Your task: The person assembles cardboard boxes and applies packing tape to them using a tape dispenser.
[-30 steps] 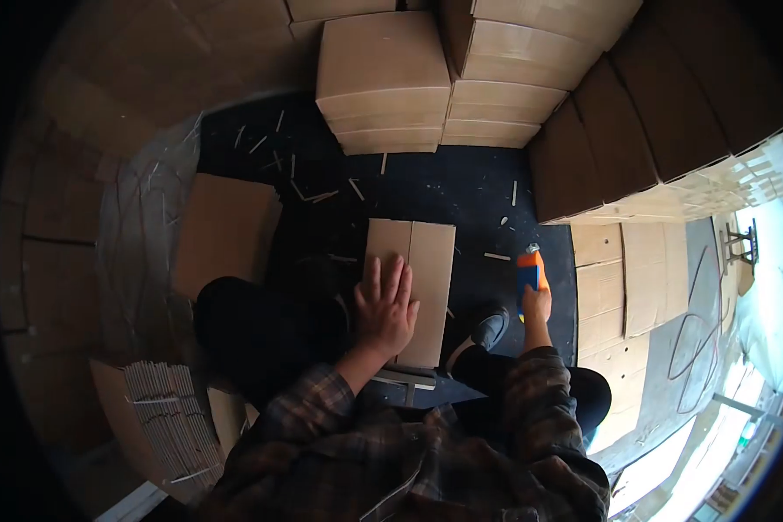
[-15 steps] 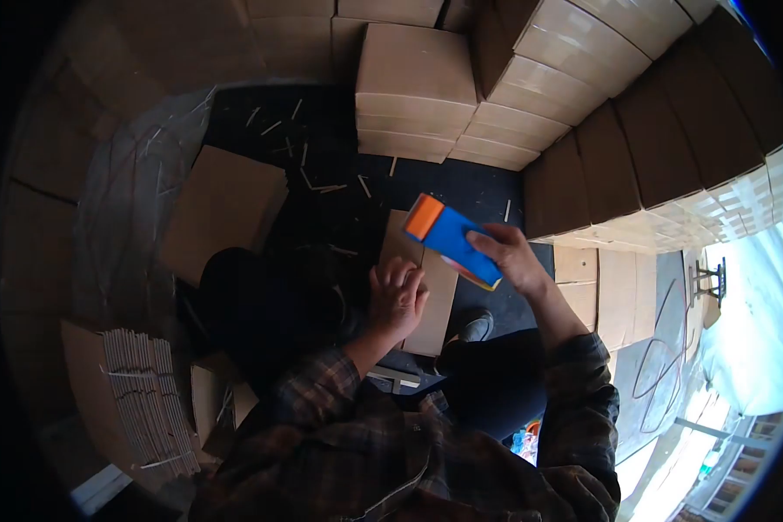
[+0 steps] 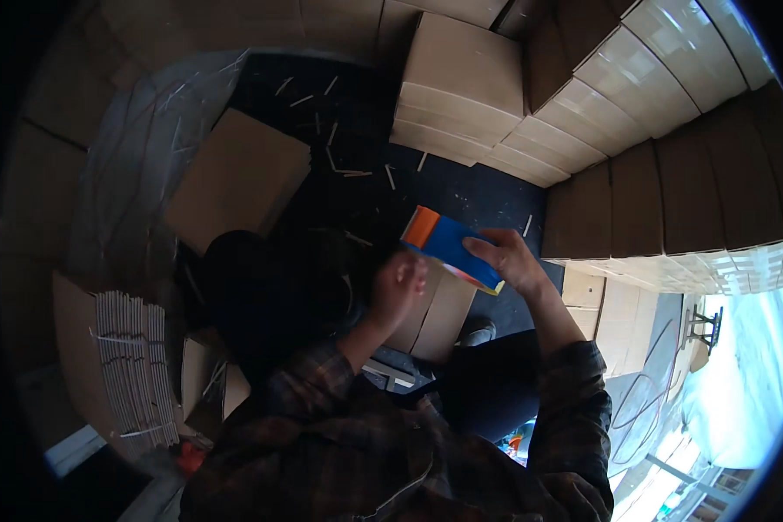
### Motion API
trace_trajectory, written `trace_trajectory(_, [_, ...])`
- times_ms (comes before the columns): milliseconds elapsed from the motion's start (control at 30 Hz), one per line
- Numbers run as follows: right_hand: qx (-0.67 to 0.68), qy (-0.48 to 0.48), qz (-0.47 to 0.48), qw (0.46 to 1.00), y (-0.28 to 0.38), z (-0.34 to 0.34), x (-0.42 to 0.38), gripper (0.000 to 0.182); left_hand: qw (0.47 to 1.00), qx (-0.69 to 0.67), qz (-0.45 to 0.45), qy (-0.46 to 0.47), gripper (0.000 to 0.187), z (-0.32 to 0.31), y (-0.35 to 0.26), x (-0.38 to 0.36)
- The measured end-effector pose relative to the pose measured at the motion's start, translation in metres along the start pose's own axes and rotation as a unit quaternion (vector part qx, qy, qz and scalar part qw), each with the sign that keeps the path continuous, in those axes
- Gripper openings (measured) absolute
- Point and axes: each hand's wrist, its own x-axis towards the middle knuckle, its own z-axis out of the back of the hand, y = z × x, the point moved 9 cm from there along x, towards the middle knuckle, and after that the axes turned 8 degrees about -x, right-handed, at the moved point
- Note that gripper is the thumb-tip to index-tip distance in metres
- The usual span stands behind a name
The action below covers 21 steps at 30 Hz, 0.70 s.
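In my right hand (image 3: 515, 261) is a blue-and-orange tape dispenser (image 3: 452, 244), thumb on its blue face and fingers behind. Its orange end points to the upper left, and a pale reddish curved side shows along its lower edge. My left hand (image 3: 398, 285) is just below the orange end, fingers curled in and blurred by motion; I cannot tell whether anything is between them. Beneath both hands is a narrow brown cardboard carton (image 3: 444, 315) with a seam along its top, partly covered by my left hand and the dispenser.
Stacked cartons (image 3: 461, 78) rise ahead and along the right. A brown carton (image 3: 239, 178) lies to the left on the dark floor, near scattered pale strips (image 3: 348, 172). Bundled flat cardboard (image 3: 130, 365) stands at lower left. My shoe (image 3: 478, 331) is beside the carton.
My left hand has risen from the carton's top toward the dispenser's orange end, its fingers drawing in. My right hand still holds the dispenser. The view has shifted slightly.
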Motion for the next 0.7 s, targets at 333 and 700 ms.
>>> trace_trajectory(333, [-0.126,0.0,-0.049,0.991,-0.001,0.004,-0.001,0.073,0.949,-0.277,0.149,0.039,0.035,0.001,-0.016,0.033])
trace_trajectory(700, [-0.15,-0.001,-0.04,0.988,0.0,0.004,-0.001,0.065,0.947,-0.281,0.152,0.026,0.018,0.0,-0.014,0.042])
